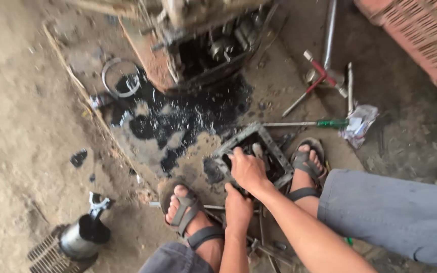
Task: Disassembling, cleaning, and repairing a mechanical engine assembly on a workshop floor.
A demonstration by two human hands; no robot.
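Two bare forearms reach down between our knees toward the dirt floor [21, 126], where we crouch in grey strap sandals. Our right hand [248, 169] comes in from the lower right, the forearm slanting up and left, wrist bent a little, knuckles up. Its fingers are curled down over the near edge of a greasy grey rectangular metal cover frame [251, 151] that lies tilted on the floor between our feet; the hand rests on it, and the grip looks closed, though the fingertips are hidden. Our left hand [238, 206] rises straight from the bottom edge, just below the right hand, fingers folded under into a loose fist at the frame's lower corner; we cannot tell what it grips, if anything.

Beyond the hands spreads a pool of black oil [178, 119] under a rusty engine block [203, 45]. Right of the hands lies a long screwdriver with a green handle [330, 123], and far to the left stands a grey metal cylinder [79, 237].
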